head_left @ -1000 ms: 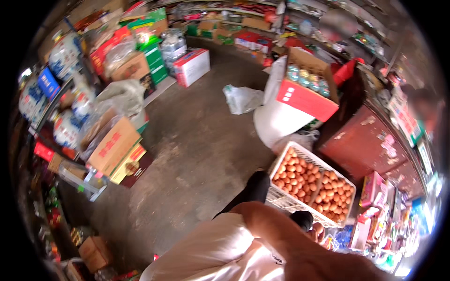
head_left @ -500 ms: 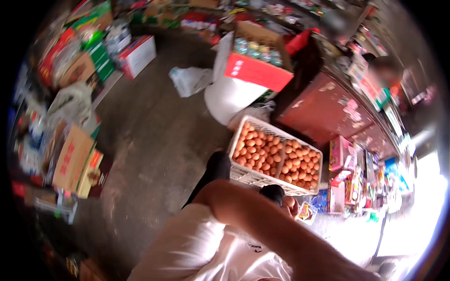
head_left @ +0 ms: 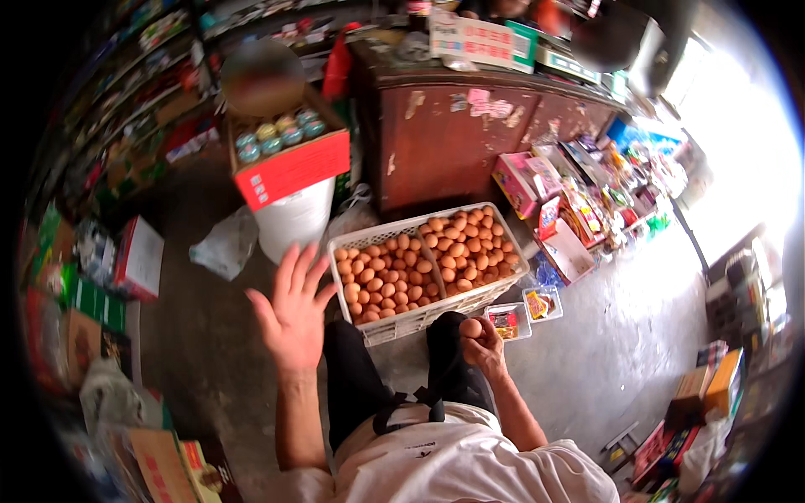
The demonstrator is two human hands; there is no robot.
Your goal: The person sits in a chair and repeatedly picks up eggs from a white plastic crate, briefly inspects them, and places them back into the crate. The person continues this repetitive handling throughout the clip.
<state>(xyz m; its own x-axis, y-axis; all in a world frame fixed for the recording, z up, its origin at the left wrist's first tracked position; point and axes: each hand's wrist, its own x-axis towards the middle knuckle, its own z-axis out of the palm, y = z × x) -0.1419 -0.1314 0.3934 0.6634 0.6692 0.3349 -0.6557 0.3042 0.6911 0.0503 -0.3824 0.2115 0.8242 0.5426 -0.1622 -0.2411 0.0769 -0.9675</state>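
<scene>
red and white carton (head_left: 289,163), open-topped, sits on a white drum left of the wooden counter. white paper signs (head_left: 470,38) stand on the counter top; pale stickers (head_left: 486,105) on its front. pink and multicoloured small boxes (head_left: 549,189) line the floor right of the counter. green cartons (head_left: 92,298) at far left. brown cardboard box (head_left: 163,465) bottom left.

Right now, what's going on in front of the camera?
A person sits or crouches on a shop floor before a white plastic crate filled with brown eggs. The right hand holds one egg near the knee, just outside the crate. The left hand is raised, open and empty, fingers spread, left of the crate. A wooden counter stands behind the crate.
</scene>
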